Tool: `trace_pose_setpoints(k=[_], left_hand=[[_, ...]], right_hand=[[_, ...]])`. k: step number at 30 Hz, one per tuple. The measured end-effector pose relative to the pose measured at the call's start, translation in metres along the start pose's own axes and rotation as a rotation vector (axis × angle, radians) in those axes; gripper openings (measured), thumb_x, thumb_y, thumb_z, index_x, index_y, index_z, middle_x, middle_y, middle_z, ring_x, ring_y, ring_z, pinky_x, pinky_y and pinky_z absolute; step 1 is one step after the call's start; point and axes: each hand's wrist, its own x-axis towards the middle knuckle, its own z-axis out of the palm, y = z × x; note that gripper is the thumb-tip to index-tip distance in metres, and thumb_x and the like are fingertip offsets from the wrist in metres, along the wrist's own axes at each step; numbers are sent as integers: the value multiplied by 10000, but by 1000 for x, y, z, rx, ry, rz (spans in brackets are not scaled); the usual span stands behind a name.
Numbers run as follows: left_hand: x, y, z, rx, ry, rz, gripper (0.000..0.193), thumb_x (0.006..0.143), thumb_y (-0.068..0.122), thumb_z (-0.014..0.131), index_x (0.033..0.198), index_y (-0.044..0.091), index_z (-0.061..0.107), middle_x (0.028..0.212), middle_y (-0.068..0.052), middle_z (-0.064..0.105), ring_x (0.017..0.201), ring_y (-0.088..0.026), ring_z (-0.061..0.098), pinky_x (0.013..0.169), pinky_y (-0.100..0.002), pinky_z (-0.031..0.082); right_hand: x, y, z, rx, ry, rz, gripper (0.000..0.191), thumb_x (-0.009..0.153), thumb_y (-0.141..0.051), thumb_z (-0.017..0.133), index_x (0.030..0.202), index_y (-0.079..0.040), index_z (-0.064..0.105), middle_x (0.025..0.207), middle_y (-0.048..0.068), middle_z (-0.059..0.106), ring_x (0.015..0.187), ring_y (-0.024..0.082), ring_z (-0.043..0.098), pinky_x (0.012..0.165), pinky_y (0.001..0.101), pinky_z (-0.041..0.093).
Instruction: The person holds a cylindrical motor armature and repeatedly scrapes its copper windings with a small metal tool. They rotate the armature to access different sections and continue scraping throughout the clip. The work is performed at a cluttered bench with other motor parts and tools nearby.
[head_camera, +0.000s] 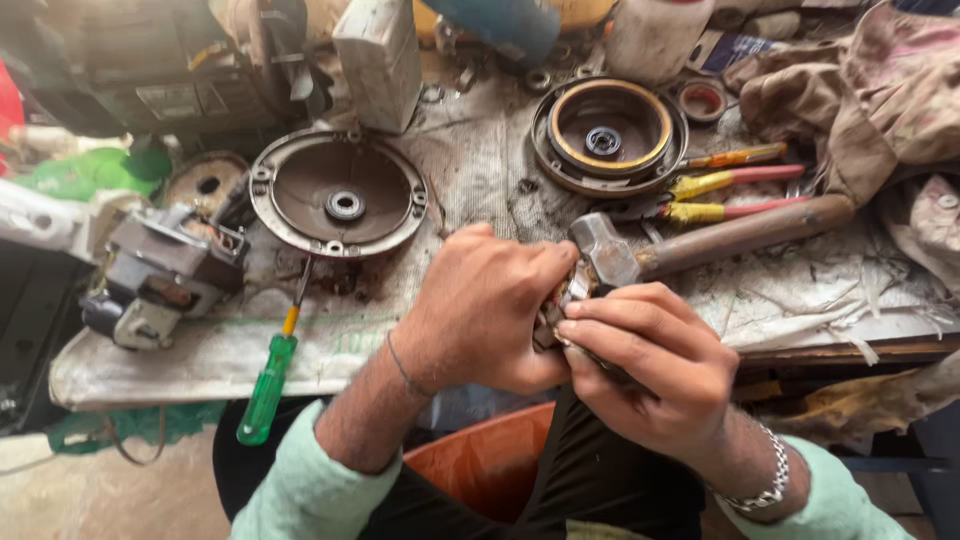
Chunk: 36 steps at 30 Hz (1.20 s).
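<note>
My left hand (485, 310) and my right hand (650, 365) are closed together around a small metal part (556, 305) held just off the bench's front edge. Most of the part is hidden by my fingers. A hammer with a steel head (603, 252) and brown handle (745, 232) lies on the bench right behind my hands. To the left, a green-handled screwdriver (268, 385) hangs over the bench edge.
Two round motor end covers (338, 193) (608, 135) lie on the dirty bench. A small motor (160, 275) sits at the left, pliers with yellow and red grips (735, 195) and rags (880, 90) at the right. An orange bucket (490, 460) stands below.
</note>
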Motion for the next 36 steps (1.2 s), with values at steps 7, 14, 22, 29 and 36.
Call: trace_pose_setpoints(k=[7, 14, 22, 29, 36], left_hand=[[-2, -1, 2, 25, 43, 46, 493, 623, 481, 726, 860, 74, 579, 659, -73, 624, 609, -294, 647, 601, -421, 395], [-2, 4, -1, 6, 34, 41, 449, 634, 454, 732, 859, 95, 583, 647, -54, 622, 605, -276, 651, 600, -423, 394], [-5, 4, 0, 12, 11, 13, 455, 620, 450, 736, 850, 88, 586, 646, -59, 621, 621, -290, 660, 599, -426, 404], [-7, 3, 1, 36, 58, 60, 494, 618, 471, 754, 856, 76, 575, 666, -72, 624, 622, -291, 660, 611, -432, 407], [-6, 2, 3, 14, 46, 15, 442, 629, 444, 743, 828, 93, 561, 658, -43, 634, 637, -277, 677, 608, -426, 406]], right_hand=[[-19, 9, 3, 33, 20, 49, 156, 838, 43, 728, 982, -14, 709, 963, 87, 712, 877, 215, 708, 816, 345, 590], [-16, 10, 2, -36, 28, 4, 206, 808, 36, 746, 1009, 2, 714, 1004, 130, 714, 909, 258, 711, 822, 360, 589], [-10, -2, 3, -1, 11, 20, 188, 818, 19, 757, 1002, 6, 718, 1002, 127, 719, 902, 250, 716, 799, 345, 589], [-26, 14, 5, -2, 43, 42, 150, 854, 58, 719, 989, -5, 709, 983, 121, 724, 916, 226, 718, 788, 333, 584], [-16, 5, 6, 36, 15, -80, 156, 802, 24, 738, 956, 11, 715, 952, 129, 714, 879, 237, 710, 790, 358, 579]])
